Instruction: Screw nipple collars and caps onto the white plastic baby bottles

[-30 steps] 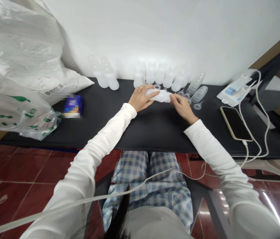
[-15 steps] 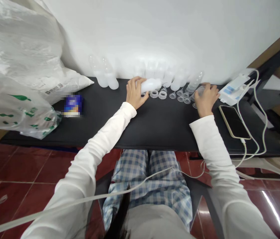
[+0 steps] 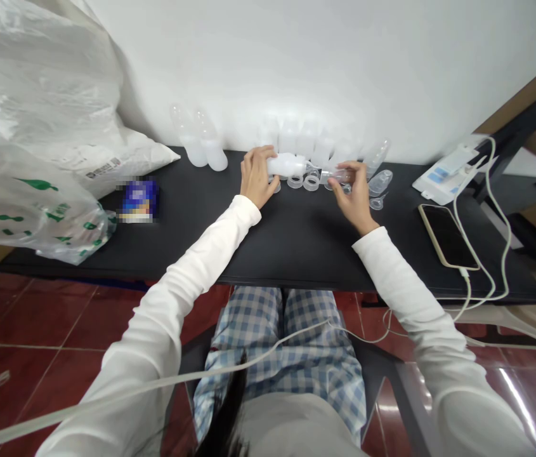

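My left hand (image 3: 257, 176) is wrapped round the base of a white plastic bottle (image 3: 287, 165), which lies sideways with its neck to the right. A clear nipple-like tip shows at that neck. My right hand (image 3: 354, 193) grips a clear plastic cap (image 3: 332, 174), its open end facing the bottle's tip and close to it; I cannot tell whether they touch. White rings (image 3: 311, 183) lie just below the bottle. A clear funnel-shaped nipple (image 3: 377, 203) and a loose clear cap (image 3: 380, 182) rest right of my right hand.
Several white bottles (image 3: 288, 134) stand along the wall behind my hands. Two capped bottles (image 3: 213, 149) stand further left. A blue packet (image 3: 140, 200) and plastic bags (image 3: 49, 209) are at left. A phone (image 3: 448, 236) with cable and a white power strip (image 3: 446, 172) lie right.
My right hand has moved left from the loose caps, bringing a clear cap up to the bottle's neck. My left hand still holds the bottle in nearly the same place.
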### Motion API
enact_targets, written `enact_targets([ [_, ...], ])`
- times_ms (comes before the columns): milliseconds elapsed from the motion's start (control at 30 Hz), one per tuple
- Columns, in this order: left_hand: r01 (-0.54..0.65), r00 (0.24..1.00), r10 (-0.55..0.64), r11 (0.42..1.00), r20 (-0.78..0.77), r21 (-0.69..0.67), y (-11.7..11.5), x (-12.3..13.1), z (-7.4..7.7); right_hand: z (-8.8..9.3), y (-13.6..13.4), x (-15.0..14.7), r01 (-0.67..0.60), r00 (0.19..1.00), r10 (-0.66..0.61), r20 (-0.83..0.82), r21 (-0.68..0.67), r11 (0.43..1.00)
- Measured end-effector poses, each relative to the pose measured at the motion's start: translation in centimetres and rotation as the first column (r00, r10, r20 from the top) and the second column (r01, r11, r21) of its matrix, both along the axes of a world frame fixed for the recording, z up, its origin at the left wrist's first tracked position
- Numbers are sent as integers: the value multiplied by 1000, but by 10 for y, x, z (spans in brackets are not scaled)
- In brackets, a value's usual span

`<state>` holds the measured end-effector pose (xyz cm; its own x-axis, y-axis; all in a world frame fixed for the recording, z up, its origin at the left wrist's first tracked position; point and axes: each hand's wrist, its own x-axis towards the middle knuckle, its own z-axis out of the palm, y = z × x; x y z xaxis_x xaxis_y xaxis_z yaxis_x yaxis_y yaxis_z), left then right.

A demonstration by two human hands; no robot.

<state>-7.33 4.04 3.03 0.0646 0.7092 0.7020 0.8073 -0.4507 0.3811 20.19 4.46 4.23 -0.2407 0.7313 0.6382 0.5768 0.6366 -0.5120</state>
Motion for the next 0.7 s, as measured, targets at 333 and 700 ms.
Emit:
enact_targets([
  [333,227,974,-228,970,-9,-93,-12,5,14,-3,-9,-9,-120,992,118,-51,-42,992],
  [700,665,642,-209,630,737,-401,-15,18,15,0,-30,-22,-62,998,61,-28,-29,998],
])
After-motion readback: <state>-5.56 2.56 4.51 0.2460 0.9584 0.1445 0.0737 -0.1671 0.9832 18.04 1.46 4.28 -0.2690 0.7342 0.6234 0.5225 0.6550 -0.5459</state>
